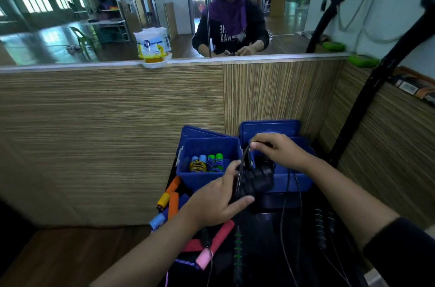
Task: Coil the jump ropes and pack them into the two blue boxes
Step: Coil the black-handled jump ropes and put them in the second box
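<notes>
Your left hand grips black jump-rope handles at front rim of right blue box; right hand fingers pinch cord at 12 o'clock. Slack tail hangs toward 6: risks snagging loose handles on bench, springing coil apart. Left blue box at 9.

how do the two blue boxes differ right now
The left blue box holds coiled ropes with light blue and green handles standing up; the right blue box holds only dark rope. No hand is over the left box, while the right hand pinches a black cord above the right one. Both are open, side by side, with lids up behind them.
</notes>
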Motion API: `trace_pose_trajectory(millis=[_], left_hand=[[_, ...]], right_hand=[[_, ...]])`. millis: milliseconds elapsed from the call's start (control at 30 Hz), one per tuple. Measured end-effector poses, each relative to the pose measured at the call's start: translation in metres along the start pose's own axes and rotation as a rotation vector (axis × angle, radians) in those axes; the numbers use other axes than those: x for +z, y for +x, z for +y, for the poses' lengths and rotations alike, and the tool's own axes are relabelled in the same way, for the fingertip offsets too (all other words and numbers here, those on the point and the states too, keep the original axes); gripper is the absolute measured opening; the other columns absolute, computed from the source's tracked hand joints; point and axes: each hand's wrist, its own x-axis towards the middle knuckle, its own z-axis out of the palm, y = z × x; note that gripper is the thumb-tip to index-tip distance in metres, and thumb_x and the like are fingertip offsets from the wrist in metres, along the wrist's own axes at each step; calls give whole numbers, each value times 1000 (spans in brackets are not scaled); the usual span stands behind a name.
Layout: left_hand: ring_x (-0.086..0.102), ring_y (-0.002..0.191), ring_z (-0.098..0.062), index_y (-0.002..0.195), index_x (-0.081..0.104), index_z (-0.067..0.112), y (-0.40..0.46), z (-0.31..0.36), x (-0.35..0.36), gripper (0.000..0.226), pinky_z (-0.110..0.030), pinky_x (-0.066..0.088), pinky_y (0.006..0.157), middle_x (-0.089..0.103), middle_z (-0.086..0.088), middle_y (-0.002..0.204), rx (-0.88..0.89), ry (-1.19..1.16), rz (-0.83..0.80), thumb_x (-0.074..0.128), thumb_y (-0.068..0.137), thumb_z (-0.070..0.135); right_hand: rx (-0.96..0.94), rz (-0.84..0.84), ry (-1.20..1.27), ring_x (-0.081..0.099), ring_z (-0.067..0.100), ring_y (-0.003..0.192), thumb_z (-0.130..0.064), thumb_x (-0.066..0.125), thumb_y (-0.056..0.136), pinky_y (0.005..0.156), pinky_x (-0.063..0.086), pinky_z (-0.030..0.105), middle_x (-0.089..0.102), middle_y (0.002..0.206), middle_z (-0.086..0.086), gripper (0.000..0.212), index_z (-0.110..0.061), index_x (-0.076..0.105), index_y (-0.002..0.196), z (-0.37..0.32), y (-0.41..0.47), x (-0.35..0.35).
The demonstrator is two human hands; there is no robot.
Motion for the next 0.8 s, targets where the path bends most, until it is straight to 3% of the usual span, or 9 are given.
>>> trace_pose_trajectory(millis=[100,200,267,367,433,500,567,700,800], left_hand=[[44,125,-7,150,14,27,1,-1,-9,79,-22,40,100,44,6,141,80,-36,199,57,89,52],[50,118,-11,148,30,25,2,-12,-13,70,-28,44,96,52,2,131,126,52,205,55,89,54],[55,108,-12,145,37,20,-1,-18,-13,67,-23,45,91,58,-2,119,189,79,225,52,90,54],[53,109,-6,143,40,14,-2,-19,-17,62,-9,37,92,59,-2,121,211,27,297,52,92,48],[54,103,-5,141,42,12,4,-20,-22,62,-12,42,90,61,-2,114,202,30,384,53,91,47],[58,97,-11,140,44,13,12,-22,-26,64,-25,50,82,60,-1,108,150,74,462,52,89,51],[59,96,-14,138,46,16,19,-25,-29,65,-31,51,80,60,0,107,61,59,530,51,86,55],[60,90,-18,128,49,22,32,-39,-42,57,-32,50,76,61,-2,102,-142,31,713,48,84,58],[60,84,-25,116,55,18,35,-60,-53,54,-35,49,68,62,-6,94,-312,87,751,39,86,59]], right_hand=[[65,28,201,46,15,58,-32,59,91,58,40,29,52,65,8,14,-20,63,86,6,0,7],[185,8,364,35,15,46,-33,64,87,45,29,24,41,57,8,19,-15,63,83,11,-1,19],[256,-47,504,34,13,44,-29,66,87,44,26,23,43,56,7,18,-12,64,84,11,-2,22],[322,-99,739,33,10,39,-4,53,92,40,23,19,47,50,0,11,5,58,93,7,-8,26],[365,-67,828,36,10,39,-5,51,92,38,27,19,48,50,0,12,4,55,85,-4,-13,39],[390,-27,928,44,14,42,-23,57,88,44,36,24,48,53,5,21,-6,53,76,-20,-19,63],[439,-48,1006,55,20,51,-30,53,93,52,50,32,48,56,7,22,-11,56,81,-37,-26,91],[398,-237,656,60,9,51,-19,39,102,51,47,22,54,56,-1,21,-8,57,98,-53,-50,137],[232,-228,228,48,10,55,-24,46,98,55,38,20,52,61,-4,24,-6,59,90,-63,-65,135]])
